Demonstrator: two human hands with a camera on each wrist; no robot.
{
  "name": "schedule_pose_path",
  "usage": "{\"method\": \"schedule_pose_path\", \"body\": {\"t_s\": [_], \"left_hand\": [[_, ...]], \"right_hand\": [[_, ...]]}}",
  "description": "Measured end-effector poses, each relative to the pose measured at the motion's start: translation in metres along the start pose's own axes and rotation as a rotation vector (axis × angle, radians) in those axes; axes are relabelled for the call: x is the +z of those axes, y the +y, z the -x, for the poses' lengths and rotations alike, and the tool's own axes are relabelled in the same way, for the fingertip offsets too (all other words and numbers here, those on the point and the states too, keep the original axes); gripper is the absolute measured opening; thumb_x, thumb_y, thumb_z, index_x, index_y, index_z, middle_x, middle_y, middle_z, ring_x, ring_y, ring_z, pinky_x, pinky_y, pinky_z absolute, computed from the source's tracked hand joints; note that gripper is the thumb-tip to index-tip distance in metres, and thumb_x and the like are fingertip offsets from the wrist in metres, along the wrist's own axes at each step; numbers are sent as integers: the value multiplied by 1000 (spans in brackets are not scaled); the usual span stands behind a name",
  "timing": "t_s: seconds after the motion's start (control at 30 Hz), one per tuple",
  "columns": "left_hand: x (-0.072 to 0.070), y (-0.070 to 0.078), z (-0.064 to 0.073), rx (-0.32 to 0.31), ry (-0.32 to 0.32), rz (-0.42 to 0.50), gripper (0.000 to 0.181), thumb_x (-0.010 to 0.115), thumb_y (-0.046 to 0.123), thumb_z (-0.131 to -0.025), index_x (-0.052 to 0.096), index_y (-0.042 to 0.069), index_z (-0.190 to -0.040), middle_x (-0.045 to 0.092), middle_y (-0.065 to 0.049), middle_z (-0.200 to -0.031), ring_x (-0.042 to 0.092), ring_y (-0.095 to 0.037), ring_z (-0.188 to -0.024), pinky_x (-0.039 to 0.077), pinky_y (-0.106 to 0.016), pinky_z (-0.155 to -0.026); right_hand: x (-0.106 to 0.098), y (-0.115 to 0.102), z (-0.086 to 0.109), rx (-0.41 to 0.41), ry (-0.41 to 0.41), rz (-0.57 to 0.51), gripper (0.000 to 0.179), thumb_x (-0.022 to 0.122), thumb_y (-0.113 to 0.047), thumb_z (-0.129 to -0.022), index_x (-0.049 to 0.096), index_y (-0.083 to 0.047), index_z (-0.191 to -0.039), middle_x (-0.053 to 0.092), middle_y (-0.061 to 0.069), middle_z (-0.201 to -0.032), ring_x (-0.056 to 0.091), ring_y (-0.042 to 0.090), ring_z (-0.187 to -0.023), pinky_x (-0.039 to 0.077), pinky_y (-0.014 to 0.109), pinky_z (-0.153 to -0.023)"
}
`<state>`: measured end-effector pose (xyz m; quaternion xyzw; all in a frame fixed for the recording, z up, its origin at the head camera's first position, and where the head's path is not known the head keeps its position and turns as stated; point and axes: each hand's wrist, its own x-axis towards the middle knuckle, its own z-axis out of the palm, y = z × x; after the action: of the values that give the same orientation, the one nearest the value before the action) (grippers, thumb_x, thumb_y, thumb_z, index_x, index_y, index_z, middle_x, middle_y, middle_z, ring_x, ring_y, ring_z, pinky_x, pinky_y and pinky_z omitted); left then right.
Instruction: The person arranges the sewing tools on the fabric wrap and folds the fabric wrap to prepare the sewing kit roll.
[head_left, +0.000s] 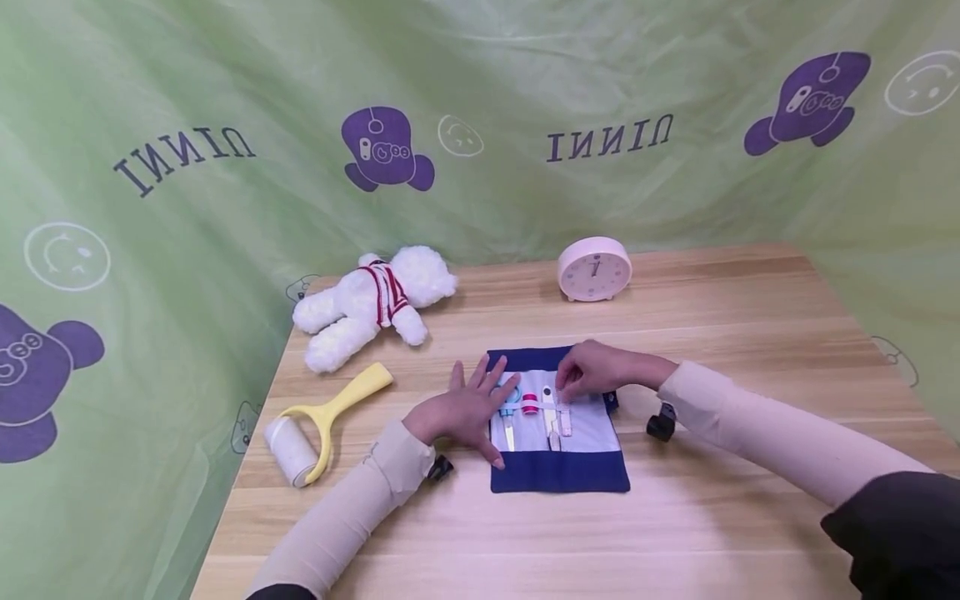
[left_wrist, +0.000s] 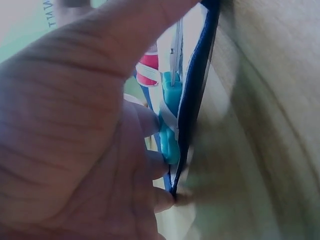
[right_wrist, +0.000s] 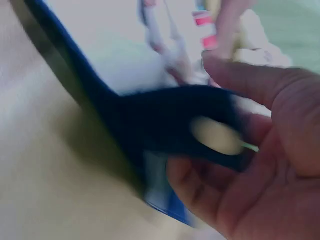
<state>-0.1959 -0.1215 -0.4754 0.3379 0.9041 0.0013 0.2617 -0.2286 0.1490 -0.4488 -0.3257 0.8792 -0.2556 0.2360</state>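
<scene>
An unfolded navy sewing kit (head_left: 558, 472) with a pale lining lies on the table. Its elastic band holds teal-handled scissors (left_wrist: 171, 95), a red thread spool (head_left: 530, 404), a slim white tool (head_left: 550, 417) and a small pale pink item (head_left: 566, 422). My left hand (head_left: 468, 408) spreads its fingers over the kit's left side, across the scissors' handles. With curled fingers, my right hand (head_left: 592, 367) pinches at the top of the pink item; the fingertips partly hide it. Beside that palm, a navy strap (right_wrist: 170, 112) with a round pale button (right_wrist: 217, 136) sticks up, blurred.
A white plush bear (head_left: 360, 308) in a striped top lies at the back left. In front of it is a yellow-handled lint roller (head_left: 292, 450). A pink clock (head_left: 595, 269) stands behind the kit. Green printed fabric (head_left: 510, 192) hangs around the wooden table (head_left: 720, 325).
</scene>
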Motion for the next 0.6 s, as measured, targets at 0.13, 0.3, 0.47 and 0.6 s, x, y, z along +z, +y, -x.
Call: {"method": "schedule_pose_path", "body": {"t_s": [0.13,0.3,0.47,0.6], "left_hand": [[-5,-5,-2,19,13,-3,127,66,81,-71,-1,24,-163,-10,-10,-171,-12,-39,-157,-8,-74,-116],[-18,-17,-1,68,153,39,82,56,56,-97,20,21,-162,22,-6,-168,14,-37,-157,-1,-74,-117],[-23,-29,-1,183,261,-19,49,46,12,-102,44,10,-151,38,-4,-162,23,-29,-156,16,-63,-123],[-20,-37,-7,245,260,-45,49,44,8,-101,47,10,-150,38,-2,-162,29,-27,-154,25,-52,-124]], "right_hand": [[-10,-23,40,-74,268,168,7,71,-14,-91,77,-12,-94,72,-5,-84,58,1,-71,51,21,-65],[27,-42,102,-265,360,344,17,70,-25,-93,76,-13,-105,76,-3,-99,72,9,-88,60,30,-78],[83,-42,142,-434,302,608,53,66,-48,-93,67,-8,-127,71,8,-126,69,20,-115,58,41,-92],[106,-38,157,-428,239,714,65,54,-58,-97,59,-7,-137,63,12,-138,62,23,-126,54,49,-95]]}}
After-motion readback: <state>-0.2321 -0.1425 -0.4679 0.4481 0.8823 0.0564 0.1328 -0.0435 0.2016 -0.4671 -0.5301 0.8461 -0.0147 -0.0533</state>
